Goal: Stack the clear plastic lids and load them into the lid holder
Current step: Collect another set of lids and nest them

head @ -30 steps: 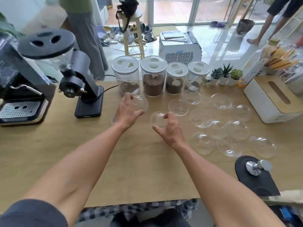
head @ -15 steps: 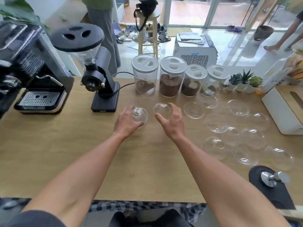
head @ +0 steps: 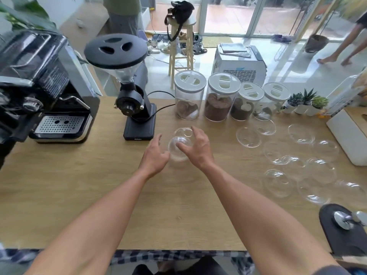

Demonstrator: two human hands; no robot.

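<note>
Gripping clear lids [head: 179, 148] with both hands, four jars [head: 218, 105] holding brown grounds

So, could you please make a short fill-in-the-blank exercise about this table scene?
1. Both hands hold clear dome lids just in front of the black coffee ____.
2. The row of jars at the table's far edge counts ____ jars.
3. The loose lids lie spread to the ____ of the right hand.
4. Every jar has a ____ lid.

Missing words: grinder; four; right; white
</note>
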